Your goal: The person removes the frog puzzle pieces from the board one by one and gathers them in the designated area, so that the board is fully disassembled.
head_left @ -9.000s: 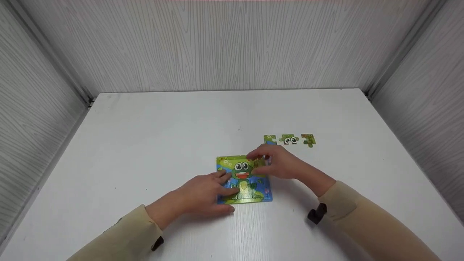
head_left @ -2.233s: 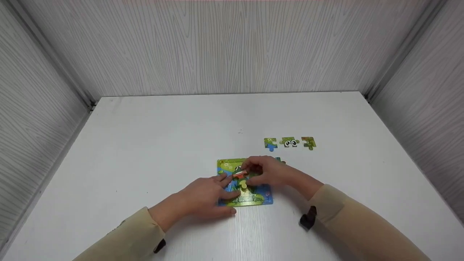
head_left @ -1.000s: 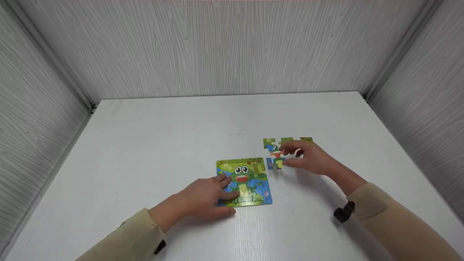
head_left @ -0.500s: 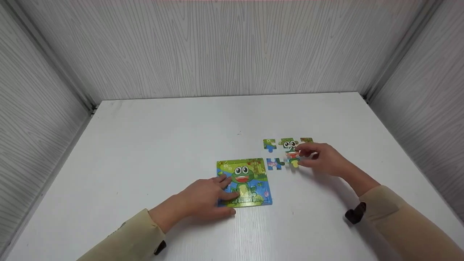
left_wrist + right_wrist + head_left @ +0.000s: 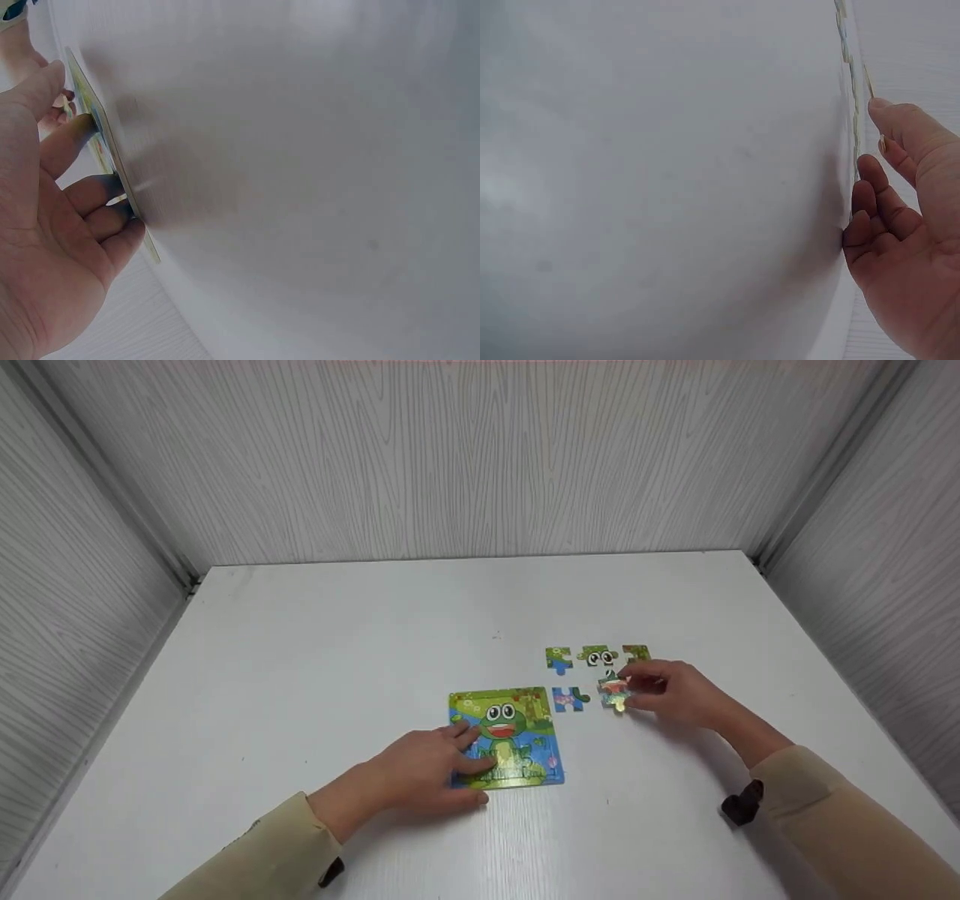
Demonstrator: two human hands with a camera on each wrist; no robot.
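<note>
My left hand (image 5: pixel 427 769) rests on the left side of a square frog puzzle board (image 5: pixel 536 735), fingers spread and fairly straight. In the left wrist view, its fingertips touch the face of the board (image 5: pixel 112 154). My right hand (image 5: pixel 679 690) pinches a puzzle piece (image 5: pixel 615 690) showing the frog's red mouth and yellow belly, right of the board. Seen edge-on in the right wrist view, this puzzle piece (image 5: pixel 868 81) tilts between thumb and index finger. Close by lies a blue puzzle piece (image 5: pixel 566 699) with a pink patch.
Behind the held piece a row of puzzle pieces lies on the white table (image 5: pixel 337 645): a green-and-blue corner piece (image 5: pixel 558 658), an eyes piece (image 5: pixel 598 656) and a green corner piece (image 5: pixel 636 652) partly behind my right hand. Wood-grain panels (image 5: pixel 480 457) surround the table.
My right hand has taken the mouth piece off the board and carried it right, beside the blue piece beneath the row. A frog picture still shows on the board. My left hand stays put.
</note>
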